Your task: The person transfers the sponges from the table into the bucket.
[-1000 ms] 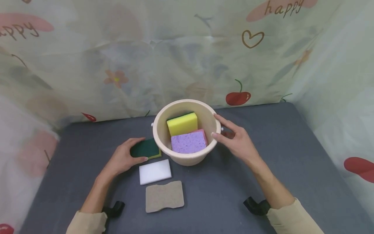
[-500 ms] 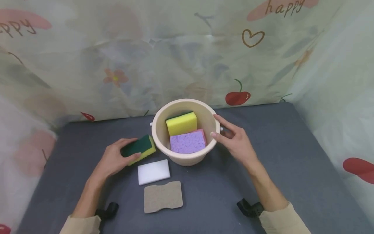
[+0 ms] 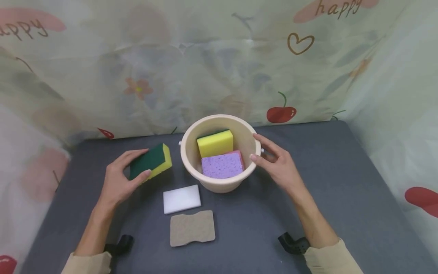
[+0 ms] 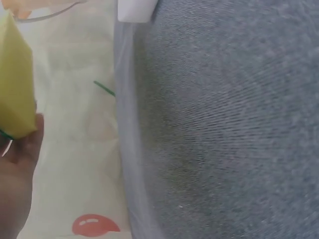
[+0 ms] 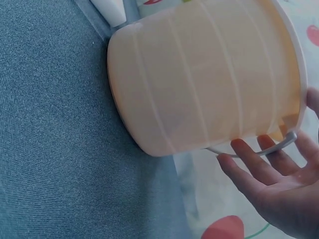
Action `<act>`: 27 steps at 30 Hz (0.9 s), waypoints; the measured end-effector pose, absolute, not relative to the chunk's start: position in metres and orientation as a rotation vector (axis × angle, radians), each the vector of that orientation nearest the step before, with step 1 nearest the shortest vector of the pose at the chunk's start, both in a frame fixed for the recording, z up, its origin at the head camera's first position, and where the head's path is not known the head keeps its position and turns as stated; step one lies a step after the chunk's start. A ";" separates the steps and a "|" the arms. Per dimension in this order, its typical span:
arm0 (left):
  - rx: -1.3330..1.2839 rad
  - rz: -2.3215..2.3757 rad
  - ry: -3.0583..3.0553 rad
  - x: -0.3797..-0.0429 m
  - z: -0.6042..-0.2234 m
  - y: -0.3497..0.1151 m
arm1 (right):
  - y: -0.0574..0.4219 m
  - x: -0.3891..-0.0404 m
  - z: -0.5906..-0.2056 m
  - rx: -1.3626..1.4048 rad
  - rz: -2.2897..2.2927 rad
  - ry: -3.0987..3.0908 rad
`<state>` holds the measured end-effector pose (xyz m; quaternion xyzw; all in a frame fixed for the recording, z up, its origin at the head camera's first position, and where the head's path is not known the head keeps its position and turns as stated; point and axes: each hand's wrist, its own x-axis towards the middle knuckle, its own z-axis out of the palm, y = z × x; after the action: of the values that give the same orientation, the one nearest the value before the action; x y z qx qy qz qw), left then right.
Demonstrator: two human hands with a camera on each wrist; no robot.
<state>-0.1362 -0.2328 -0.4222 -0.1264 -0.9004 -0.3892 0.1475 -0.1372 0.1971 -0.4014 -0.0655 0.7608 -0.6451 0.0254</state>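
Observation:
My left hand [image 3: 119, 177] holds a scouring sponge [image 3: 150, 161], dark green on top and yellow below, between thumb and fingers. It is raised and tilted, left of a cream bucket [image 3: 221, 184]. In the left wrist view the sponge's yellow side [image 4: 17, 82] shows above the fingers. With thumb and index finger at the rim, my right hand [image 3: 278, 163] grips the bucket's right side; other fingers lie along the outer wall near the grey handle [image 5: 269, 149]. Inside the bucket are a yellow sponge [image 3: 215, 144] and a speckled purple sponge [image 3: 222, 166], with a pink one [image 3: 238, 155] partly hidden behind it.
In front of the bucket a white sponge block [image 3: 182, 199] lies flat on the dark grey tabletop [image 3: 249, 236]. Nearer still is a flat grey-brown pad [image 3: 192, 228] with notched sides. A printed curtain [image 3: 205, 76] closes off the back and both sides.
The left hand has lifted the scouring sponge off the table, tilting it and drawing it left, away from the bucket. My right hand stays at the bucket's rim.

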 end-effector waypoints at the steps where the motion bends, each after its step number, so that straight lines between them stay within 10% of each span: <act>1: -0.359 -1.119 -2.568 -0.136 -0.421 -0.232 | 0.198 -0.137 -0.401 -0.200 -1.993 2.349; 27: -0.679 -1.130 -2.409 -0.134 -0.363 -0.190 | 0.197 -0.139 -0.399 -0.182 -2.002 2.293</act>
<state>-0.1341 -0.1901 -0.3630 -0.2426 -0.8601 -0.4033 0.1967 -0.1394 0.1970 -0.3985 -0.0596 0.7512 -0.6558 0.0458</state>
